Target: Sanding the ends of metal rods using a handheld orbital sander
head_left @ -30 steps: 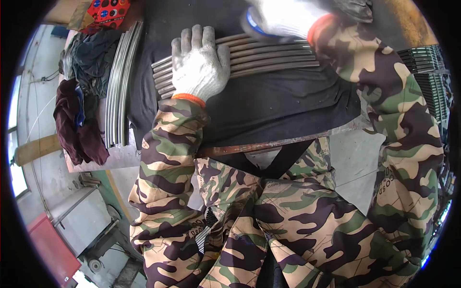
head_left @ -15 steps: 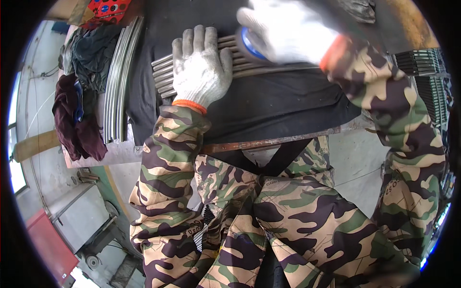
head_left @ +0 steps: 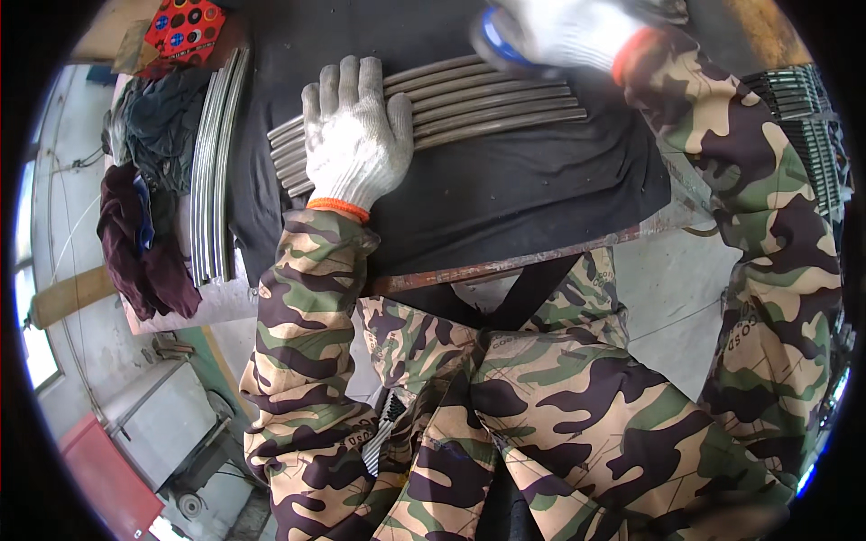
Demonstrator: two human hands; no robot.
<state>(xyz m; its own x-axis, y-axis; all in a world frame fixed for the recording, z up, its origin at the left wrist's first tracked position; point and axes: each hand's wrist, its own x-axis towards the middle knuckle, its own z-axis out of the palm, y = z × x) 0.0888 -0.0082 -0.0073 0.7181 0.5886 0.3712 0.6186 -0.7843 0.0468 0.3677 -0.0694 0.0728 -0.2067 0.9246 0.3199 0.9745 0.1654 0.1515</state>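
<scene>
My left hand (head_left: 356,144), in a white knit glove with grey fingers, lies flat with fingers stretched out across a row of dull metal rods (head_left: 492,101). The rods lie side by side on a black cloth (head_left: 505,189), slanting up to the right. Past their upper right end is my right hand (head_left: 577,32), gloved and blurred, partly cut off by the top edge. Its fingers are closed on a round, blue-edged thing (head_left: 499,38), tilted and smeared by motion, whose exact kind I cannot make out.
Shinier metal rods (head_left: 215,171) lie in a bundle on the left. Beside them are crumpled dark rags (head_left: 167,117) and a maroon cloth (head_left: 135,243). A red patterned box (head_left: 187,34) stands at the far left; many dark rods (head_left: 794,117) are stacked at the right.
My right hand has moved right and away with the blue-edged thing, uncovering the rods' right ends. My left hand stays flat on the rods; the whole view has shifted slightly.
</scene>
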